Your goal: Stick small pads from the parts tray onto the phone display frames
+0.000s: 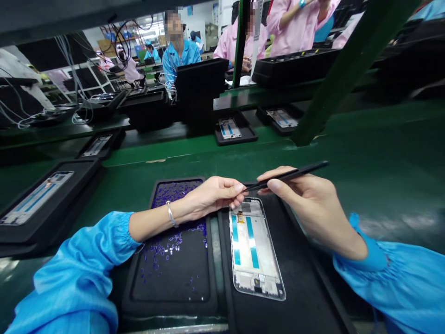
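My right hand [306, 195] grips black tweezers [290, 175], their tips meeting the fingertips of my left hand [222, 192]. Thumb and forefinger of the left hand are pinched together; whatever small thing may be between them is too small to make out. Just below the hands lies a phone frame [260, 241] with two blue strips and an orange flex cable [240, 217] near its top. It rests on a black foam tray [295, 278]. Under my left forearm is another black tray [170, 287], scattered with many tiny purple-edged pieces [170, 246].
More phone frames lie in black trays at the left [38, 197] and on the far side [230, 128]. A slanted green post [344, 74] rises at the right. Beyond the green bench [184, 162], several people in blue or pink workwear are present. Cables [74, 69] hang at upper left.
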